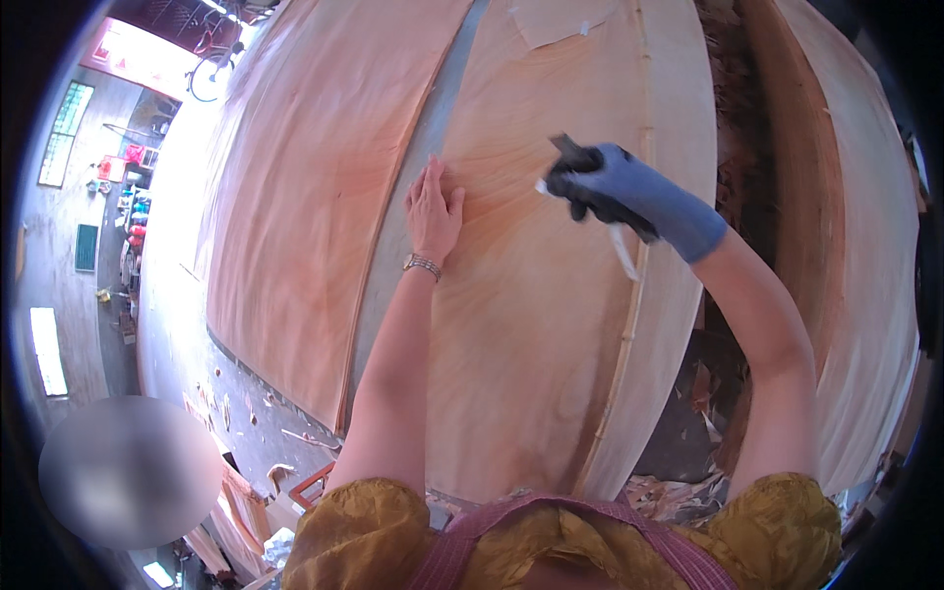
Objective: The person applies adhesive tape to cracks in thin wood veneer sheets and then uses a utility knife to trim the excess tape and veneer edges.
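My left hand (434, 218), bare and with a watch (422, 265) at the wrist, lies with fingers stretched at the left edge of a pale wood veneer sheet (531, 364). My right hand (618, 187) wears a blue glove with black palm and fingers. Its fingers are closed round a dark hand tool (567, 149), held above the same sheet; motion blur hides its exact kind. Below that hand a narrow white strip (623, 253) shows; I cannot tell whether it is held. A thin pale stick (626, 339) runs lengthwise along the sheet's right part.
Left of a narrow grey gap lies a reddish veneer stack (315, 197). More veneer (870, 324) is piled at the right, past a dark gap holding scraps (703, 393). A torn veneer piece (556, 20) lies at the far end. Wood scraps litter the floor (251, 393) at lower left.
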Action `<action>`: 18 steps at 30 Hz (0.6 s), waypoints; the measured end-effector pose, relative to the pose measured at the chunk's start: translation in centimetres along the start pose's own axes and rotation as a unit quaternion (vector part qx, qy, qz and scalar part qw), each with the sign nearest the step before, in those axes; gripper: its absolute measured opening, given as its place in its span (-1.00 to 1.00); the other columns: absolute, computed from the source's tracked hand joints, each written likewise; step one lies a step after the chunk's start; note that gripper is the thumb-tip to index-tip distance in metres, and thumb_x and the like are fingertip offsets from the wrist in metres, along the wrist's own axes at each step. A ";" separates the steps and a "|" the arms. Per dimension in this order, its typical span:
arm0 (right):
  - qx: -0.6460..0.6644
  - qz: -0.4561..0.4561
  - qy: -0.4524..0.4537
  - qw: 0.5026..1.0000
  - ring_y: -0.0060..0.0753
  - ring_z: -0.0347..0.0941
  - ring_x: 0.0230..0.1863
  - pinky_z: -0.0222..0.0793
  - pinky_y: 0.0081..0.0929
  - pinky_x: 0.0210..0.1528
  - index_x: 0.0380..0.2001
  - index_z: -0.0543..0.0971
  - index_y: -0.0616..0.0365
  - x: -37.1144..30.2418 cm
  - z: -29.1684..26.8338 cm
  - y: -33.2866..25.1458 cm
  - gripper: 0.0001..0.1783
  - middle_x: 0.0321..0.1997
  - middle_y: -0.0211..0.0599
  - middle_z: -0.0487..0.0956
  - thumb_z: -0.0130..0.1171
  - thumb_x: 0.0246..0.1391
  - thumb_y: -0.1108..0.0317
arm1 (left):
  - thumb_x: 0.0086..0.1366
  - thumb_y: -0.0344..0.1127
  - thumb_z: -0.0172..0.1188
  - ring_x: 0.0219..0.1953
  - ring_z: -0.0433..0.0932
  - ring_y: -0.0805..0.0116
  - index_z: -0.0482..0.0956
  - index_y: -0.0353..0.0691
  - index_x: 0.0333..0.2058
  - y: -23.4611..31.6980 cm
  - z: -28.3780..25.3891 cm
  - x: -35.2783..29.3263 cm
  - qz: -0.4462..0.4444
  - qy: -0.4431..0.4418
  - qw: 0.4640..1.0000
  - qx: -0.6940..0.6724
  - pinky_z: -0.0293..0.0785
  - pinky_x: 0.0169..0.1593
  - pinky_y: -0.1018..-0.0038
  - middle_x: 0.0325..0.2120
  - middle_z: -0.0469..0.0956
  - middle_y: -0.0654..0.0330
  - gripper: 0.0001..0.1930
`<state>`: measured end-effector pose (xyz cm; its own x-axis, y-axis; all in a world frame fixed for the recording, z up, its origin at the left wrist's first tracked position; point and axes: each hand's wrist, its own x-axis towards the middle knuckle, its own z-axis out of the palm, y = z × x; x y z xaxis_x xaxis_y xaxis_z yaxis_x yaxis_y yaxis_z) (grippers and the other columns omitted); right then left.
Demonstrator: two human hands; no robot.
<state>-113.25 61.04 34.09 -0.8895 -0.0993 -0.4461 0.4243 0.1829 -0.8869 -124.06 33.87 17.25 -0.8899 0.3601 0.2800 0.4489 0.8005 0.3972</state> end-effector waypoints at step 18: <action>0.059 0.019 -0.072 0.995 -0.73 0.23 -0.59 0.11 -0.71 -0.58 -0.25 0.62 0.10 13.9 4.0 3.1 -0.63 -0.50 -0.49 0.50 0.33 0.06 0.04 | 0.22 -0.33 0.21 0.25 0.29 0.16 -0.07 -0.10 0.41 -0.5 -0.4 0.1 -0.008 0.016 0.997 -0.071 0.07 0.31 0.21 0.13 0.46 0.18 -0.15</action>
<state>-123.64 56.33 24.61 -0.8421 -0.2347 -0.4855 0.4824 0.0745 -0.8728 -124.35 33.27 17.42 -0.8950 0.3304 0.2998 0.4437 0.7292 0.5210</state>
